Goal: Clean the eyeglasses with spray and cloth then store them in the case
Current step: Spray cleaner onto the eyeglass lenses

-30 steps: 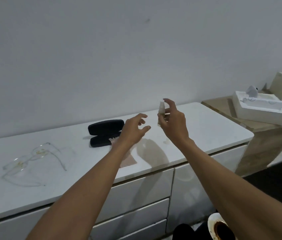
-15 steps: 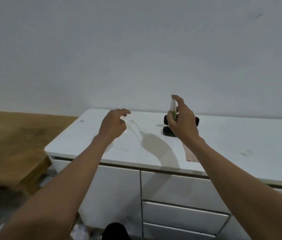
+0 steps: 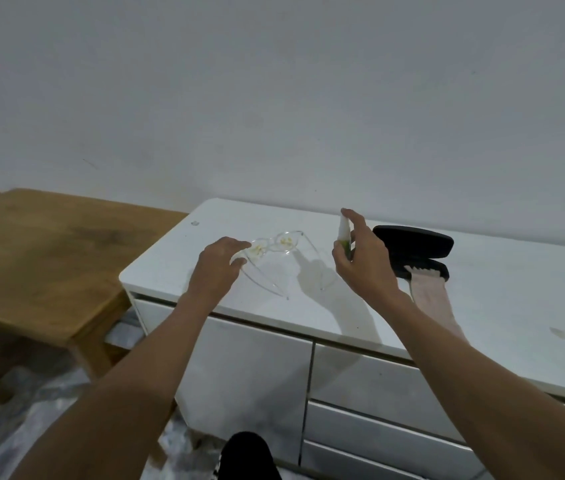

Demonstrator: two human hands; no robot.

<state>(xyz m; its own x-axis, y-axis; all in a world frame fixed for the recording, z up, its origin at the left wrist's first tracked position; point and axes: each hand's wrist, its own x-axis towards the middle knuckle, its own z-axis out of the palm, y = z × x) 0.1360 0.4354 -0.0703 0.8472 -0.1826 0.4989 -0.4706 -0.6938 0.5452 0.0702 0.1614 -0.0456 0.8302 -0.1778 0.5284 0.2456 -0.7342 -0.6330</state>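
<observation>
The right grip (image 3: 360, 261) is pinching a small white spray bottle (image 3: 343, 232), thumb on its lower side and forefinger curling over its top, holding it upright above the desk (image 3: 502, 296). The left grip (image 3: 217, 268) is hovering over the near left part of the desk with its fingers spread and loosely bent, the fingertips (image 3: 244, 244) lying right at the left lens of the eyeglasses (image 3: 275, 251); whether they are touching the frame cannot be told.

The eyeglasses, clear-framed with yellowish nose pads, are lying on the white desk between the two hands, their temples unfolded and pointing toward the person. Behind the right hand a black glasses case (image 3: 419, 245) is sitting open on the desk, its lid raised toward the wall. A pale pink cloth (image 3: 431, 299) is lying flat on the desk, one end at the case's lower half and the rest stretching toward the front edge, partly hidden by the right forearm.

The desk is standing against a plain grey wall (image 3: 274, 98), with white drawer fronts (image 3: 378, 386) below its top. To the left a lower wooden table (image 3: 42, 258) is standing beside it. Crumpled plastic sheeting (image 3: 49, 410) is covering the floor.
</observation>
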